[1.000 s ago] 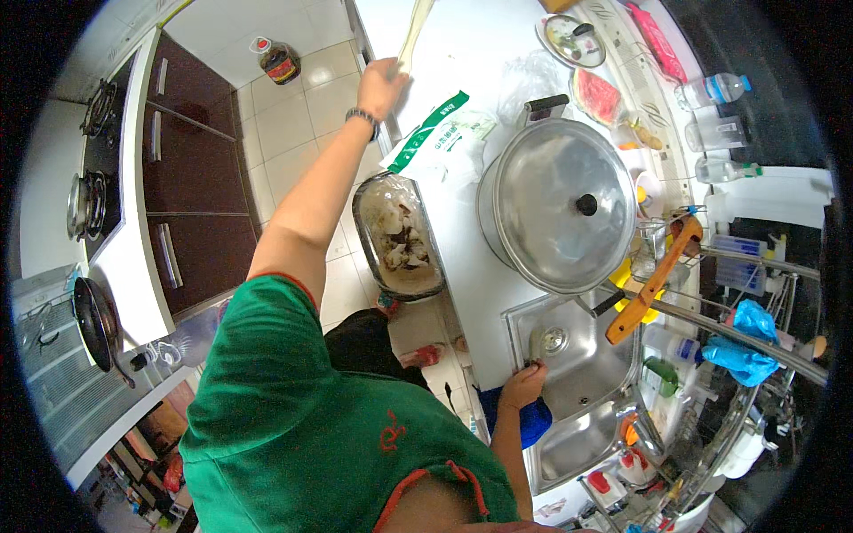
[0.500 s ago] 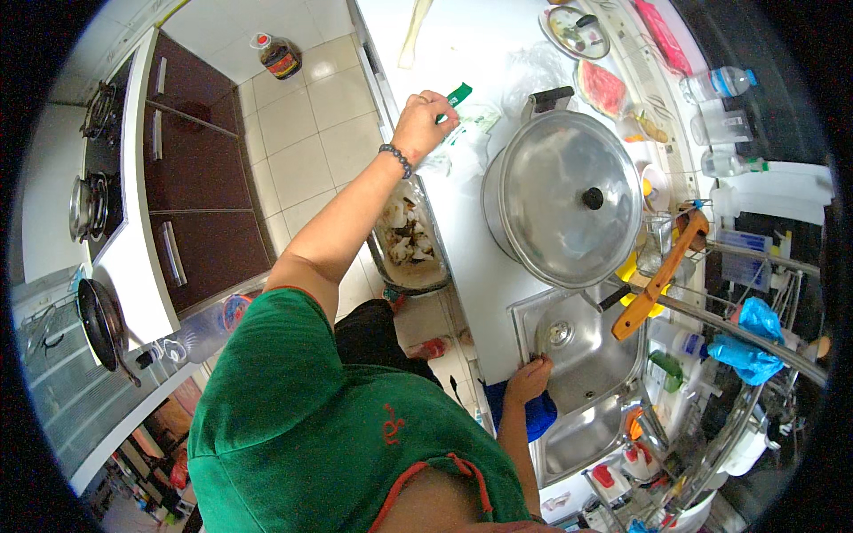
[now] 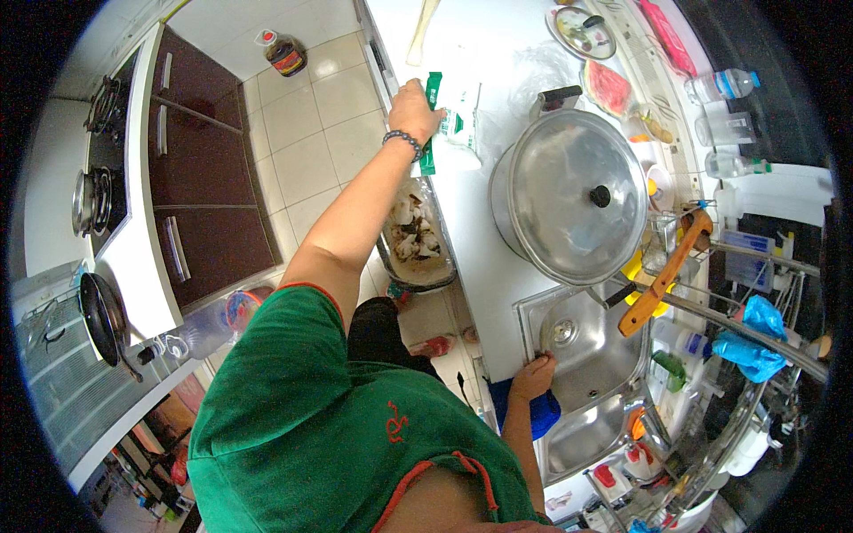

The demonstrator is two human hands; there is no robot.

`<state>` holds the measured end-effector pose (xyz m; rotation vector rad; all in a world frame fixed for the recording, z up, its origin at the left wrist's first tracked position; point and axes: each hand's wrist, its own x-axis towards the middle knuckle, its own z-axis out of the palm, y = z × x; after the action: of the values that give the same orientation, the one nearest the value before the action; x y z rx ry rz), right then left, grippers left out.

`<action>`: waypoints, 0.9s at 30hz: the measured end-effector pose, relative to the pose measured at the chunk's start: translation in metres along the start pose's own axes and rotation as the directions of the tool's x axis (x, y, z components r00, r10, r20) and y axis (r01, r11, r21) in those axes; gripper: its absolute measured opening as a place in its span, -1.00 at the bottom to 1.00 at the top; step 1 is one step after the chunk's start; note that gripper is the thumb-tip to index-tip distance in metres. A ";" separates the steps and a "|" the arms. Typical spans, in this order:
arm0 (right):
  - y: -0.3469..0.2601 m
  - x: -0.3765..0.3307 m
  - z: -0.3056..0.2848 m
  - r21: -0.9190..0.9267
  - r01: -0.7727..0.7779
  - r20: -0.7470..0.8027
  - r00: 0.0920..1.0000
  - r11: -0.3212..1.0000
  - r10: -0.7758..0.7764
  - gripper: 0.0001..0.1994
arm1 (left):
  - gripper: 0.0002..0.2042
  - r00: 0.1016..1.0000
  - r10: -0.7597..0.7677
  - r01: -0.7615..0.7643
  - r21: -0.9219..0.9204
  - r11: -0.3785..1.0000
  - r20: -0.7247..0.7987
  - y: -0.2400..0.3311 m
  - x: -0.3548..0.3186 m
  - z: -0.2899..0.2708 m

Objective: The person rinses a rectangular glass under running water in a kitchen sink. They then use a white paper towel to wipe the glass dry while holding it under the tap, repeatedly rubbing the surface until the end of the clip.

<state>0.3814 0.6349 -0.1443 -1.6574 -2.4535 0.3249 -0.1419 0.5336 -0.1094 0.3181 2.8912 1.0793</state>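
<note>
My left hand [image 3: 414, 110], with a dark beaded bracelet at its wrist, is closed on a green and white plastic bag [image 3: 461, 126] at the counter's front edge. A green strip of the bag runs past both sides of the fist. Below and nearer to me, a clear-lined bin [image 3: 449, 277] holds pale and dark scraps. My right hand [image 3: 533, 377] curls over the front rim of the steel sink [image 3: 586, 351]. Beside it a blue cloth [image 3: 544, 417] hangs at the edge.
A big lidded metal pot [image 3: 573, 231] fills the middle of the white counter. Behind it lie a watermelon piece [image 3: 607, 87] and a glass lid [image 3: 582, 33]. A wooden-handled tool [image 3: 653, 298] rests on the rack at right. A dark bottle [image 3: 284, 55] stands on the floor.
My left hand has moved slightly left and nearer to the counter's edge. More of the green strip now shows, stretched lengthwise along the hand. My right hand stays at the sink rim.
</note>
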 end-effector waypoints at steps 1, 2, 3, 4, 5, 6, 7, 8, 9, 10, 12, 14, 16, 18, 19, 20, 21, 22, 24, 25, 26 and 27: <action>0.004 0.000 0.002 -0.001 0.014 -0.010 1.000 1.000 -0.014 -0.67 | -0.35 0.998 -0.006 0.003 0.052 0.999 0.054 0.004 -0.001 -0.003; 0.008 -0.001 0.004 -0.003 0.027 -0.020 0.999 1.000 -0.027 -0.66 | -0.40 0.995 -0.025 0.019 0.063 0.998 0.093 0.004 -0.001 -0.005; 0.009 -0.001 0.006 0.001 0.023 -0.019 1.000 1.000 -0.023 -0.66 | -0.42 0.994 -0.028 0.031 -0.027 0.999 0.103 0.000 0.001 -0.006; 0.011 0.000 0.007 0.004 0.018 -0.019 1.000 1.000 -0.018 -0.66 | -0.43 0.993 -0.029 0.043 -0.116 0.992 0.113 -0.008 0.003 -0.006; 0.012 0.000 0.008 0.007 0.014 -0.019 1.000 1.000 -0.013 -0.66 | -0.45 0.992 -0.030 0.055 -0.205 0.977 0.124 -0.017 0.006 -0.004; 0.013 0.000 0.009 0.010 0.017 -0.020 1.000 1.000 -0.017 -0.66 | -0.47 0.998 -0.050 0.064 -0.424 0.903 0.044 -0.022 0.006 -0.004; 0.013 0.000 0.009 0.012 0.021 -0.021 1.000 1.000 -0.020 -0.67 | -0.47 0.999 -0.039 0.040 -0.554 0.831 0.014 -0.028 0.007 -0.005; 0.014 0.000 0.010 0.015 0.025 -0.022 0.999 1.000 -0.025 -0.67 | -0.48 0.999 -0.054 0.040 -0.567 0.823 -0.008 -0.035 0.007 -0.007; 0.013 -0.002 0.010 0.008 0.021 -0.020 1.000 1.000 -0.020 -0.67 | -0.49 0.998 -0.064 0.039 -0.580 0.814 -0.024 -0.031 0.003 -0.017; 0.011 -0.002 0.009 0.003 0.020 -0.021 1.000 1.000 -0.020 -0.67 | -0.50 0.994 -0.112 0.097 -0.546 0.832 0.006 -0.020 -0.002 -0.035; 0.005 -0.001 0.005 0.003 -0.003 0.001 1.000 1.000 0.003 -0.67 | -0.53 0.998 -0.065 0.040 -0.580 0.814 -0.023 -0.034 0.006 -0.036; 0.000 -0.001 0.002 0.009 -0.050 0.046 0.998 0.999 0.049 -0.66 | -0.54 0.993 -0.021 -0.047 -0.541 0.840 -0.118 -0.036 0.010 -0.046; 0.006 -0.001 0.004 0.001 -0.002 0.018 1.000 1.000 0.002 -0.66 | -0.54 0.994 -0.070 0.012 -0.539 0.842 -0.088 -0.030 0.010 -0.060; 0.006 -0.001 0.004 -0.001 0.020 0.018 1.000 1.000 -0.020 -0.66 | -0.54 0.996 -0.062 0.017 -0.529 0.848 -0.067 -0.027 0.006 -0.066; 0.004 -0.001 0.002 0.002 0.019 0.033 0.999 1.000 -0.019 -0.66 | -0.53 0.996 -0.028 -0.021 -0.520 0.854 -0.085 -0.027 0.004 -0.067; 0.003 0.000 0.001 0.006 0.019 0.047 0.999 1.000 -0.019 -0.66 | -0.53 0.995 0.006 -0.059 -0.510 0.858 -0.104 -0.027 0.000 -0.069; 0.004 -0.002 0.001 0.011 0.023 0.023 0.999 1.000 -0.023 -0.67 | -0.53 0.994 0.024 -0.076 -0.497 0.864 -0.111 -0.023 -0.006 -0.070; 0.005 -0.003 0.002 0.018 0.029 0.001 1.000 0.999 -0.029 -0.67 | -0.53 0.992 0.040 -0.093 -0.483 0.871 -0.119 -0.018 -0.015 -0.073; 0.012 -0.004 0.003 0.103 0.027 -0.027 0.999 0.994 -0.025 -0.68 | -0.54 0.987 0.081 -0.132 -0.409 0.903 -0.139 -0.008 -0.036 -0.083; 0.017 0.000 0.001 0.175 0.022 -0.028 0.999 0.984 -0.017 -0.70 | -0.52 0.979 0.123 -0.186 -0.474 0.861 -0.163 -0.003 -0.048 -0.085; 0.022 0.003 0.000 0.244 0.016 -0.029 1.000 0.970 -0.009 -0.70 | -0.51 0.984 0.112 -0.163 -0.453 0.877 -0.136 0.002 -0.063 -0.092; 0.022 0.007 -0.004 0.289 0.065 -0.083 0.996 0.955 -0.043 -0.72 | -0.50 0.988 0.106 -0.144 -0.429 0.892 -0.110 0.009 -0.077 -0.098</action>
<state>0.3994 0.6499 -0.1466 -1.4504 -2.2609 0.5740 -0.0760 0.4610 -0.0318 0.4473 2.6139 1.7562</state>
